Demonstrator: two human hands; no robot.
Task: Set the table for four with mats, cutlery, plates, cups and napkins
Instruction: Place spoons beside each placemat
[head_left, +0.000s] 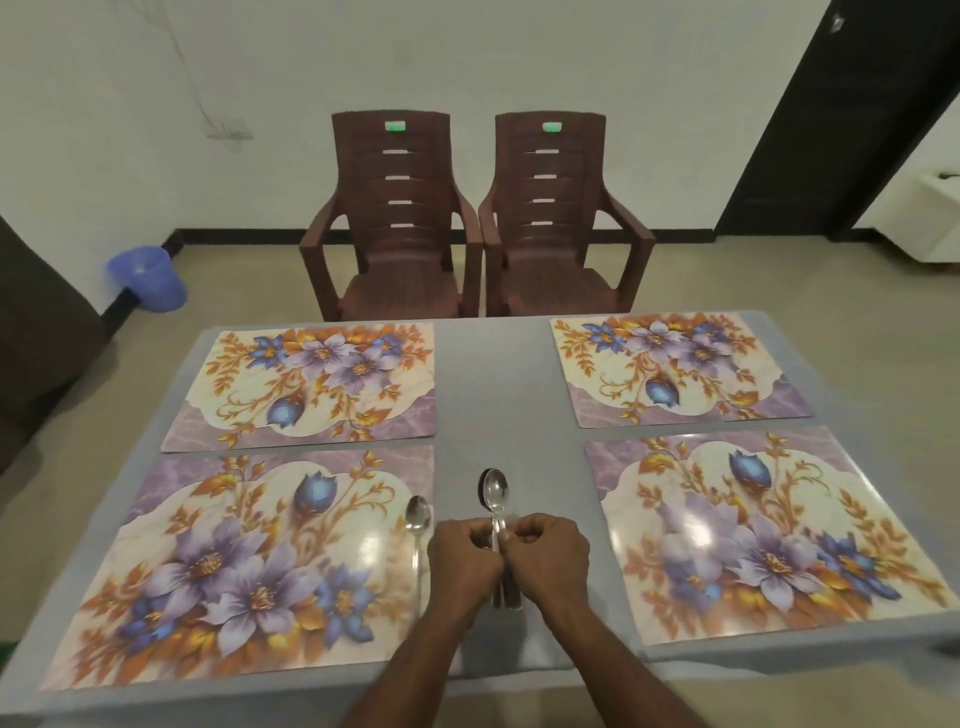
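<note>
Lower centre of the frame: the left hand and the right hand meet knuckle to knuckle over the bare strip of the grey table, both with fingers curled around a bundle of spoons. The bowls of the bundle project upward from between the two hands, one stacked on another, and the handle ends show below the hands. How many spoons the bundle holds cannot be told. Both forearms enter from the bottom edge and converge toward the hands.

Just left of the left hand, a single spoon lies along the right edge of the lower-left mat, bowl toward the top of the frame, handle toward the bottom.

Four floral place mats lie on the table, two to each side of the central strip. The lower-right mat sits right of the hands; the upper-left mat and the upper-right mat lie beyond, nearer the table's far edge. The two left mats almost touch along their facing edges; the two right mats are slightly apart. All show purple and blue flowers with orange leaves.

Beyond the table, upper centre: two brown plastic chairs stand side by side against a white wall. Left of centre, a blue bin stands on the floor by the wall. Upper right: a dark door.
</note>
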